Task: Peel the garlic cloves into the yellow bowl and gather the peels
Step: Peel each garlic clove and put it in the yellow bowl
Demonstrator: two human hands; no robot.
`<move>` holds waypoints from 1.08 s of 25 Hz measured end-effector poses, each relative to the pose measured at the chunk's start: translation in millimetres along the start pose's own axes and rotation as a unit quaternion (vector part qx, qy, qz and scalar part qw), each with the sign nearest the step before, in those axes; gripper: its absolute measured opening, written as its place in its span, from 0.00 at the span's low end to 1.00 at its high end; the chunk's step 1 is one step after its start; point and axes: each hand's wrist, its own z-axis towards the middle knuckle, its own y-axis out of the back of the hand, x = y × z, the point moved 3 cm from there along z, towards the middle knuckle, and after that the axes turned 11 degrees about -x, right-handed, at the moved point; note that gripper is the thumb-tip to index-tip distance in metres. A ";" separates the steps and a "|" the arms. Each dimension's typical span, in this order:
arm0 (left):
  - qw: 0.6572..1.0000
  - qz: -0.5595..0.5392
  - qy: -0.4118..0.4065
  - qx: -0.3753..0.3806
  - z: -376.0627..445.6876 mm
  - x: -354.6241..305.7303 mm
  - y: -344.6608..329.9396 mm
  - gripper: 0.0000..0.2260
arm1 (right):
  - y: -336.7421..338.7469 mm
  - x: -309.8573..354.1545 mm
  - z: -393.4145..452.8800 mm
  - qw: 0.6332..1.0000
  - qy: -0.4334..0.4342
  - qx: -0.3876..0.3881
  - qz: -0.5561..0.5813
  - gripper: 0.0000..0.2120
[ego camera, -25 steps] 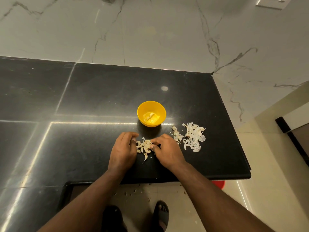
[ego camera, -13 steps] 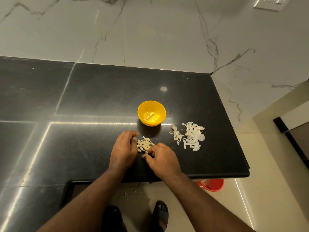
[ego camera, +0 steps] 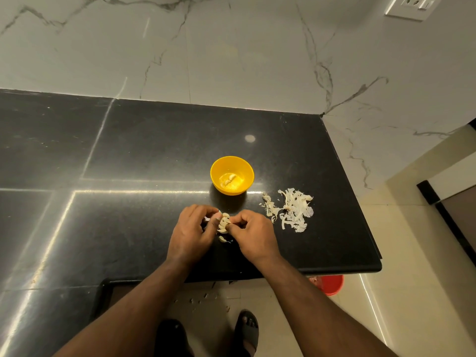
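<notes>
Both hands have drawn together over the cloves [ego camera: 223, 224] — the right hand [ego camera: 253, 234], low on the surface a moment ago, now pinches one clove with curled fingers; the left hand [ego camera: 192, 231] curls against the cluster. Peeling resumes; bowl [ego camera: 232, 175] sits just beyond, peels [ego camera: 291, 210] to its right.

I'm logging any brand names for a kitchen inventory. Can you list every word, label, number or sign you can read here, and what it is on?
None can be read.
yellow bowl: plain, no print showing.
black countertop: no markings.
wall socket plate: no legible lettering; too small to tell.
red bucket: mostly hidden under the counter; no label in view.
</notes>
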 end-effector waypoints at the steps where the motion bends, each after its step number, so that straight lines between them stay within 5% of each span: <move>1: 1.000 0.008 -0.016 0.005 -0.9 1.6 -0.8 0.13 | -0.7 0.7 1.5 1.000 -0.001 -0.001 0.009 0.02; 7: 0.999 -0.034 -0.011 -0.016 0.2 -1.5 4.7 0.11 | -6.2 6.7 1.3 0.998 0.035 0.007 0.045 0.06; 16: 0.936 -0.267 0.225 0.048 3.6 -19.8 6.3 0.04 | 3.1 6.9 1.2 0.984 -0.032 0.010 0.174 0.07; 23: 0.936 -0.256 0.239 0.045 5.1 -20.5 13.9 0.04 | 2.9 7.1 3.3 0.961 -0.092 0.021 0.261 0.14; 27: 0.971 -0.123 0.190 0.075 7.2 -15.0 16.3 0.04 | 7.4 -2.0 2.9 0.942 -0.149 0.027 0.301 0.09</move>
